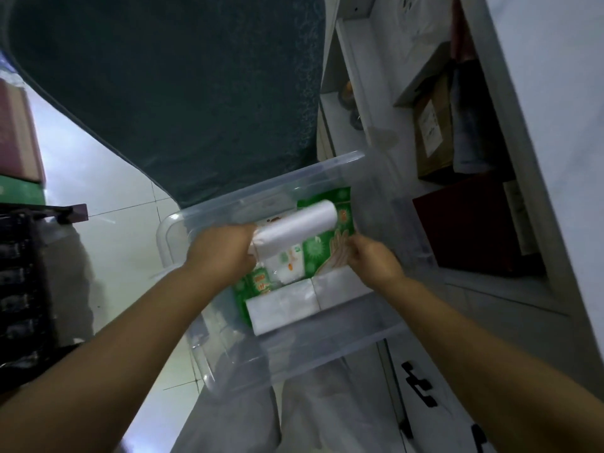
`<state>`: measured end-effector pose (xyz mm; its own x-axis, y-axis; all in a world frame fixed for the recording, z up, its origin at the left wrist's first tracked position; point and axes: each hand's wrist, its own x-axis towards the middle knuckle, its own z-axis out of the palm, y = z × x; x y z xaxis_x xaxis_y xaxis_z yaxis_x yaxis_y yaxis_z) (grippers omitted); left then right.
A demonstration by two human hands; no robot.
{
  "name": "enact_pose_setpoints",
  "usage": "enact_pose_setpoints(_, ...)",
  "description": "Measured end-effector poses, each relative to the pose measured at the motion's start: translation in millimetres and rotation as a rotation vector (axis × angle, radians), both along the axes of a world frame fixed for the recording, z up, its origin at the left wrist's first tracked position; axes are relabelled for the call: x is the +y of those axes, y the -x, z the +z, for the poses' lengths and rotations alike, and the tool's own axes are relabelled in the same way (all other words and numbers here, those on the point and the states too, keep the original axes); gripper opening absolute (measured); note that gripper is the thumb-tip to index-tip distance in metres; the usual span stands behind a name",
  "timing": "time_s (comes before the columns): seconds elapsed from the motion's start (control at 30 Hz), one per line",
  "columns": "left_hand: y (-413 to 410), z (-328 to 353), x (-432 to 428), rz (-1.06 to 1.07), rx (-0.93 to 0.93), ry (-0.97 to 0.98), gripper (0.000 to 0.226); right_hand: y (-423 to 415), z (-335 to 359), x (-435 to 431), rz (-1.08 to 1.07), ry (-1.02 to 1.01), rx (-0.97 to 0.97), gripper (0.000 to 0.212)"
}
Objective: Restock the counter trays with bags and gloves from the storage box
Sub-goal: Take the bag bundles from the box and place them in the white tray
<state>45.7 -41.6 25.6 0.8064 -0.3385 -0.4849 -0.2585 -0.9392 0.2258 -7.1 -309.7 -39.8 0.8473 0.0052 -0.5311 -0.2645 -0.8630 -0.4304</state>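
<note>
A clear plastic storage box [327, 348] sits in front of me, low down, above my legs. Inside lie green glove packets [330, 253], a second green packet [258, 282] and white folded bag packs [281, 308]. My left hand [222, 253] grips one end of a white roll of bags [300, 227] and holds it above the packets. My right hand [372, 256] reaches into the box and pinches the edge of the green glove packet with curled fingers.
A dark teal mat [183, 93] covers the floor beyond the box. White shelving [523, 223] on the right holds a cardboard box [431, 138] and a dark red box [470, 223]. Pale floor tiles [108, 191] and dark crates [23, 282] lie left.
</note>
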Motion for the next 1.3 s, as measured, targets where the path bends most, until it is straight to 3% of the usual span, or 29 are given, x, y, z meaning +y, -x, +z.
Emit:
enact_pose_setpoints(0.13, -3.7, 8.9, 16.8, 0.102, 0.009, -0.023, 0.032, 26.1, -41.0, 33.1, 0.264, 0.06, 0.22, 0.035)
enact_pose_setpoints(0.37, 7.1, 13.3, 38.6, 0.113, -0.019, 0.008, 0.022, 33.4, -66.9, 59.2, 0.683, 0.493, 0.225, 0.036)
enact_pose_setpoints(0.47, 11.5, 18.9, 44.3, 0.128, -0.01, 0.036, 0.021, 32.8, -56.0, 60.2, 0.778, 0.534, 0.226, 0.038)
enact_pose_setpoints(0.67, 17.5, 43.8, 56.0, 0.148, -0.045, 0.141, 0.02, 50.9, 9.5, 51.1, 0.644, 0.472, 0.082, 0.027)
enact_pose_setpoints(0.9, 14.0, 92.3, 48.3, 0.125, -0.119, 0.266, 0.014, 67.4, 160.7, 45.5, 0.363, 0.564, -0.109, 0.034)
enact_pose_setpoints(1.03, 8.6, 130.1, 22.7, 0.071, -0.162, 0.355, 0.016, 88.1, 240.7, 31.9, 0.207, 0.685, -0.132, 0.017)
enact_pose_setpoints(1.13, 6.4, 162.5, -4.9, 0.007, -0.207, 0.42, 0.017, 106.5, 288.2, 14.8, 0.15, 0.777, -0.126, 0.018)
enact_pose_setpoints(1.3, 14.1, 215.4, -64.8, -0.086, -0.222, 0.588, 0.018, 146.4, 359.9, -20.4, -0.039, 0.785, -0.233, 0.008)
